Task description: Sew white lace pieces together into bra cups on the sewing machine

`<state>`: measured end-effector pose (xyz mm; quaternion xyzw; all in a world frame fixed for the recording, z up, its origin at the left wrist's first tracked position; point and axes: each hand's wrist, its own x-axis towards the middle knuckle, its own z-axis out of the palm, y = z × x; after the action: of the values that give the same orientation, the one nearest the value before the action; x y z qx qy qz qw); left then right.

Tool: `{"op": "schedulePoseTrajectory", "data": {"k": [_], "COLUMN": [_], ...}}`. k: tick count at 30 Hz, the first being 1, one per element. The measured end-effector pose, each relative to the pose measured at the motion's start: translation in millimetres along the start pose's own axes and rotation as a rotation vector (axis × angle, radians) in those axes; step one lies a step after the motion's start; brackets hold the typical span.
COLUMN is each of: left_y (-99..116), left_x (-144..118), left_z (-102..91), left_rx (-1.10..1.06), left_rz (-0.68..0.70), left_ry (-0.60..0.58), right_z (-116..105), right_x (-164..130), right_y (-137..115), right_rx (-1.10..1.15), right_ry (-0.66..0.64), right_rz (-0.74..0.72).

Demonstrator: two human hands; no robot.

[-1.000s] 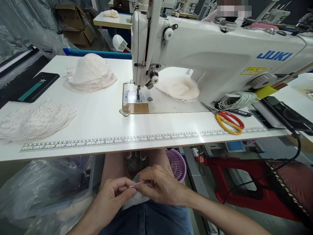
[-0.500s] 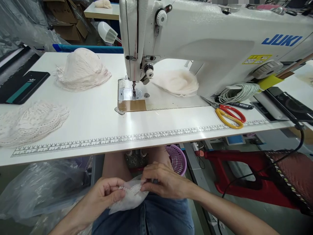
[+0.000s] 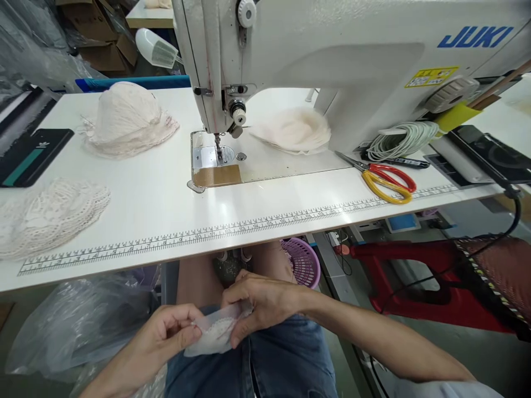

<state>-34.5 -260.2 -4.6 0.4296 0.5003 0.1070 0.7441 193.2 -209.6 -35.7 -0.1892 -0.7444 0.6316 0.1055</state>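
Over my lap I hold a small piece of sheer white fabric with a lacy, bumpy patch on it. My left hand pinches its left edge between thumb and fingers. My right hand grips the other side, its thumb pressed on the front and its fingers folded over the top. On the table above stands a white sewing machine. Sheer cream fabric pieces lie under its arm. To the left are a pale domed fabric stack and white eyelet lace pieces.
Red-and-yellow scissors lie near the table's front edge, beside a coil of pale cord. A printed ruler strip runs along that edge. Below are a purple basket, a red stool and clear plastic bags.
My right hand has shifted slightly left and its fingers fold further over the fabric. Both hands keep their hold. The view has tilted and shifted a little.
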Motion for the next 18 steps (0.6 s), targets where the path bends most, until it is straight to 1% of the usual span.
{"op": "schedulePoseTrajectory", "data": {"k": [3, 5, 8, 10, 13, 18], "left_y": [-2, 0, 5, 8, 10, 7], "left_x": [-3, -2, 6, 12, 18, 16], "left_z": [-2.7, -1.6, 4.1, 8.7, 12.4, 7.8], "left_rx": [-0.008, 0.015, 0.129, 0.213, 0.257, 0.226], "left_rz": [-0.007, -0.008, -0.014, -0.026, -0.047, -0.093], "left_ry": [0.033, 0.005, -0.022, 0.020, 0.067, 0.067], "right_z": [-1, -1, 0, -1, -5, -14], "right_x": [-3, -3, 0, 2, 0, -12], "right_y": [3, 3, -1, -3, -4, 0], "right_rx": [0.101, 0.092, 0.049, 0.028, 0.025, 0.111], "right_ry": [0.030, 0.040, 0.033, 0.028, -0.002, -0.063], "right_rz": [0.025, 0.042, 0.046, 0.045, 0.055, 0.128]}}
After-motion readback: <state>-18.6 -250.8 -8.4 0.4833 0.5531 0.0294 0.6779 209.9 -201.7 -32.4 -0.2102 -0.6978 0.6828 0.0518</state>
